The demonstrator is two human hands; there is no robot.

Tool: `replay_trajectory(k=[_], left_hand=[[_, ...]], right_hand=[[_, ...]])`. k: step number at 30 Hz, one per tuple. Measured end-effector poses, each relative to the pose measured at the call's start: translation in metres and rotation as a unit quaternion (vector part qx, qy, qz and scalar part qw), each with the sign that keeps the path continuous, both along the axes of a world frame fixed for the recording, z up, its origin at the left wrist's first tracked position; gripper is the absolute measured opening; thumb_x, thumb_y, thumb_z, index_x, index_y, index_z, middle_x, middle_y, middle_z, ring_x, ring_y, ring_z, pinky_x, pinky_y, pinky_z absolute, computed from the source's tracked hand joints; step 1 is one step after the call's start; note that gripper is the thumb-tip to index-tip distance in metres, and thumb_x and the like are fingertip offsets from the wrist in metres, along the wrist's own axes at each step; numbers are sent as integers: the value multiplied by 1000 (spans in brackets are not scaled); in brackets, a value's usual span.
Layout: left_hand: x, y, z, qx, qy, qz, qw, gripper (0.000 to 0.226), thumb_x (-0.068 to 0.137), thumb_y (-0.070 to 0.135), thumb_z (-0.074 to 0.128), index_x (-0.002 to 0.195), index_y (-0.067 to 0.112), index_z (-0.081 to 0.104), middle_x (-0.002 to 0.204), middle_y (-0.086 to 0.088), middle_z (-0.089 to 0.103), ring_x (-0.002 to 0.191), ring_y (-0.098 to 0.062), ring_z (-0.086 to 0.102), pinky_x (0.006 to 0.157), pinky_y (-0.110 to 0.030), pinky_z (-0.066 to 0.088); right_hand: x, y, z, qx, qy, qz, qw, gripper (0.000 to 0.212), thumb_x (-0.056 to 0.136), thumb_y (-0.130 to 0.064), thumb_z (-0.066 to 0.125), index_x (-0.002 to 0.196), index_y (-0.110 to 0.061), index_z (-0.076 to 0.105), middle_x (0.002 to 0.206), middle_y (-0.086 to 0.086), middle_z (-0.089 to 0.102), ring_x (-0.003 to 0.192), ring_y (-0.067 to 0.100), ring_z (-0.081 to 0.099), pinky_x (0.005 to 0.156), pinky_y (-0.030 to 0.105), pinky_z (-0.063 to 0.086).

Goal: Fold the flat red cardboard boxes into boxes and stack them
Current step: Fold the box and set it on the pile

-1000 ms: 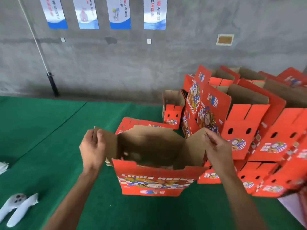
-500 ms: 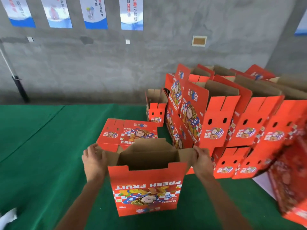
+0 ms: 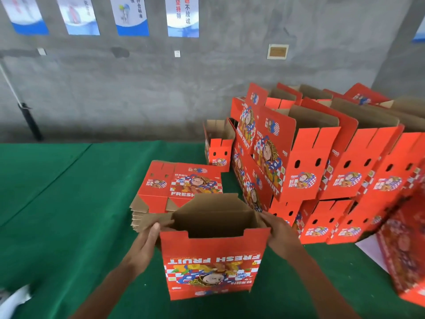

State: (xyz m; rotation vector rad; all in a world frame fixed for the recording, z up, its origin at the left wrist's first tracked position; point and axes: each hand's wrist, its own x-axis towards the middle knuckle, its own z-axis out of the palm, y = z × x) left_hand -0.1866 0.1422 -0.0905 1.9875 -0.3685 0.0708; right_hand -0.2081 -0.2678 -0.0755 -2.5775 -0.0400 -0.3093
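My left hand (image 3: 143, 244) at 9 o'clock of the red box (image 3: 212, 261), fingers nearly straight, pressing flat on its left side flap. Box upright on green mat (image 3: 57, 215), top open, brown inside showing. Flat stack (image 3: 181, 187) just behind at 12. My right hand (image 3: 279, 233) at 3 o'clock, fingers curled over the right flap edge. Folded boxes pile (image 3: 322, 162) at 1–2 o'clock.

You hold a red box (image 3: 213, 261) printed with white "FRESH FRUIT" lettering and a blue-and-white checked cartoon, brown inside; green cloth (image 3: 57, 203) beneath, grey wall (image 3: 138, 88) behind.
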Motion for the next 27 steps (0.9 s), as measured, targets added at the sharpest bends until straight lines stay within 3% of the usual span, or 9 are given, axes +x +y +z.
replay_trajectory(k=[3,7,10,13,17,19,22,25,27], left_hand=[[-3,2,1,-13,22,28,999,48,92,85,33,126,63,59,126,38,60,127,10,54,110,-22,41],[8,-19,8,67,15,38,997,37,94,75,45,126,58,54,117,31,57,122,-15,60,112,-58,43],[13,-28,4,161,-5,93,983,58,99,59,45,153,38,36,148,9,50,147,-23,35,126,-57,11],[13,-20,-1,288,-28,123,949,73,89,59,42,158,35,34,169,0,22,159,-21,4,121,-44,-24],[12,-24,7,348,-14,186,919,79,73,64,56,147,42,37,172,-9,-9,153,-27,-31,106,-47,-42],[11,-29,11,338,-29,211,917,77,74,57,70,142,37,40,171,-10,-10,152,-27,-33,112,-54,-33],[6,-37,15,289,-121,206,927,80,75,24,83,147,15,48,171,-17,1,158,-32,-15,127,-55,7],[0,-49,20,290,-217,185,914,83,71,-1,76,149,3,47,170,-21,8,158,-40,2,121,-49,27],[-1,-59,23,265,-248,165,917,88,72,-13,69,154,3,42,171,-18,7,158,-40,7,115,-43,32]], right_hand=[[7,4,-5,7,45,-3,999,48,107,-36,48,153,-26,46,154,-4,49,140,22,48,115,42,40],[16,12,-8,88,60,-17,994,43,110,-26,41,152,-21,46,150,10,54,133,31,53,112,44,43],[20,14,-10,64,26,-60,996,44,107,-31,48,148,-16,52,153,12,49,141,30,43,116,47,35],[21,23,-8,110,44,-168,979,78,95,-44,68,157,-12,32,161,13,32,147,37,30,118,58,31],[16,35,1,300,3,-204,932,96,88,-23,80,161,-18,17,135,9,56,114,28,61,98,38,47],[11,42,5,325,-44,-166,930,78,93,-18,75,156,-36,32,139,-10,57,123,18,61,98,30,50],[0,59,10,274,-77,-32,958,70,96,-5,67,137,-58,47,135,-39,48,127,-15,47,97,5,44],[-3,73,5,193,-84,59,976,66,91,9,58,138,-36,51,145,-21,43,140,2,40,117,27,37],[-4,73,0,168,-61,74,981,64,92,3,57,139,-38,45,148,-31,33,143,2,34,120,30,32]])
